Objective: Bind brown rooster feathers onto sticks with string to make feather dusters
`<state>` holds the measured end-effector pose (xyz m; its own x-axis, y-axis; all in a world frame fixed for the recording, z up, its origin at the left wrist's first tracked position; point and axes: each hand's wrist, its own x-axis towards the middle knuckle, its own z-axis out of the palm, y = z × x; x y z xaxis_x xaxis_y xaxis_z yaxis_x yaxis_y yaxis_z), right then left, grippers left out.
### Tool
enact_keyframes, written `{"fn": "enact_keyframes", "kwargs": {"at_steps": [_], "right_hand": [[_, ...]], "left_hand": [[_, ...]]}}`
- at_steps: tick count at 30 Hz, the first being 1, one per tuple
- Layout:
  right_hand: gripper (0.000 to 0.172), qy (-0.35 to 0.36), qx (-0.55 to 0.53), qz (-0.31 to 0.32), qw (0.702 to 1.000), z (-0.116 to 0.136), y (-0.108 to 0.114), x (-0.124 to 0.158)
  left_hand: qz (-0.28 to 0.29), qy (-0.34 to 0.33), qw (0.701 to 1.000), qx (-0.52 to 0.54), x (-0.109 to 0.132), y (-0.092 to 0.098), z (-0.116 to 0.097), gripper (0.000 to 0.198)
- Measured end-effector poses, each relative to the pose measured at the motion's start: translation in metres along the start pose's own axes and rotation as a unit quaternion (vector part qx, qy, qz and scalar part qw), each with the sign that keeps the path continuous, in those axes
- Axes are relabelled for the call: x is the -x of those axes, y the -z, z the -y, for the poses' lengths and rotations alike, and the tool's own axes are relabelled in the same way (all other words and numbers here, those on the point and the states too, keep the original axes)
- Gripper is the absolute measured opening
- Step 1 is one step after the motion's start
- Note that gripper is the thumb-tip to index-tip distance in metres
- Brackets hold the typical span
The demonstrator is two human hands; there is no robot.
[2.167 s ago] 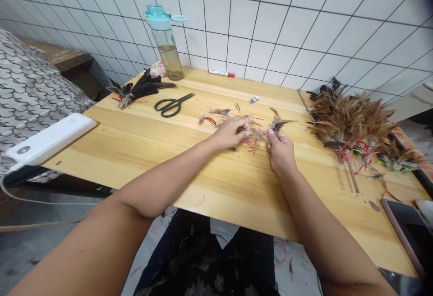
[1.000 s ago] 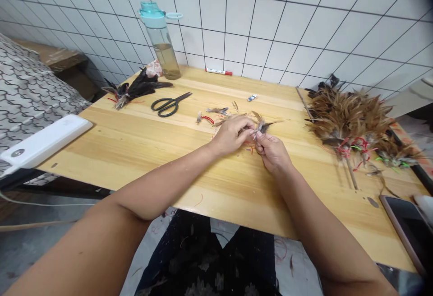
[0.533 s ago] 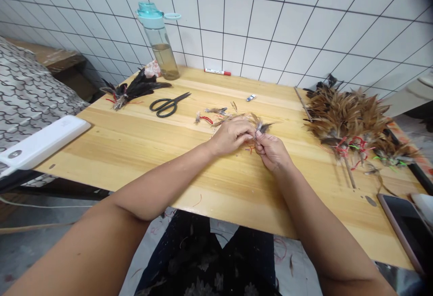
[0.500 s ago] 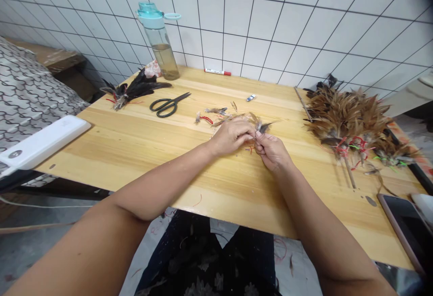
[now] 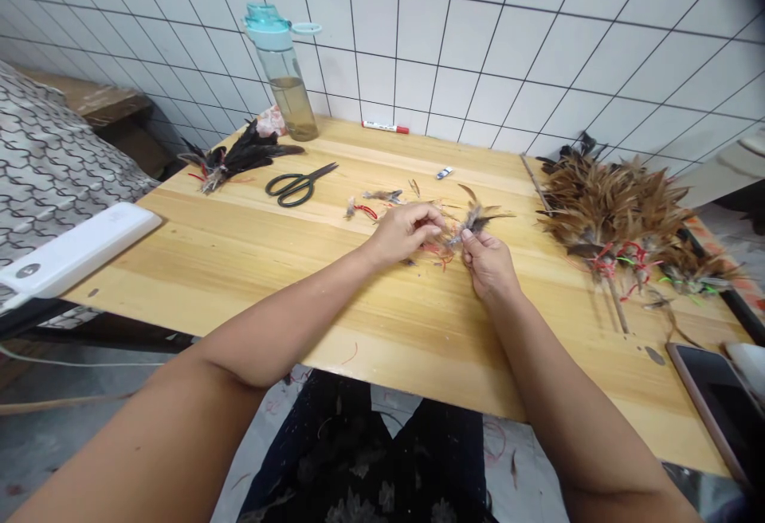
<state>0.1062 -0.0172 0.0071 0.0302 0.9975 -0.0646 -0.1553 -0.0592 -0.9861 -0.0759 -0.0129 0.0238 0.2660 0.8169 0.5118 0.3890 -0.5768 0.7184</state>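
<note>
My right hand [image 5: 490, 262] pinches a small bunch of feathers [image 5: 474, 220], brown and dark grey, by its quill end between thumb and fingers. To its left, my left hand [image 5: 409, 232] hovers just above the table, fingers curved and the thumb apart from them. Nothing shows clearly in it, and it is apart from the bunch. Below and between the hands lie scraps of red string [image 5: 441, 254]. Beyond my left hand are loose feather bits [image 5: 386, 196] and a short red tie [image 5: 364, 210].
Black-handled scissors [image 5: 299, 186] lie left of the hands, near a black feather bundle [image 5: 245, 154] and a water bottle [image 5: 292, 96]. Brown feather bundles [image 5: 615, 204], a stick [image 5: 618, 308] and a phone [image 5: 714, 403] are on the right. A marker [image 5: 386, 127] lies by the wall.
My left hand has drawn away to the left from my right hand, and its fingers have parted. The feather bunch in my right hand now shows more fully, its tips spread.
</note>
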Motion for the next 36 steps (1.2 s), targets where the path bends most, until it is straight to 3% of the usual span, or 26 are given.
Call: {"fn": "enact_keyframes", "kwargs": {"at_steps": [3,8,12,20,28,36], "right_hand": [[0.044,0.003,0.000,-0.008,1.000,0.001,0.000,0.000],[0.046,0.004,-0.020,0.001,1.000,0.001,-0.003,0.003],[0.043,0.019,-0.005,0.015,1.000,0.000,-0.007,0.005],[0.032,0.068,0.071,0.011,0.995,-0.008,-0.005,0.004],[0.033,0.081,0.146,-0.020,0.986,-0.014,0.005,-0.006],[0.024,0.118,0.246,-0.048,0.961,-0.013,0.008,-0.009]], "left_hand": [[0.002,0.027,1.000,-0.010,0.000,0.002,0.001,0.014],[0.064,0.003,0.995,-0.077,0.001,-0.001,-0.003,0.024],[0.062,-0.009,0.995,-0.075,0.001,-0.006,-0.003,0.009],[0.046,-0.020,0.995,-0.082,-0.002,-0.003,-0.002,0.010],[0.048,-0.024,0.991,-0.120,-0.004,0.001,0.005,0.008],[0.068,-0.136,0.966,-0.209,-0.004,0.002,0.008,0.012]]}}
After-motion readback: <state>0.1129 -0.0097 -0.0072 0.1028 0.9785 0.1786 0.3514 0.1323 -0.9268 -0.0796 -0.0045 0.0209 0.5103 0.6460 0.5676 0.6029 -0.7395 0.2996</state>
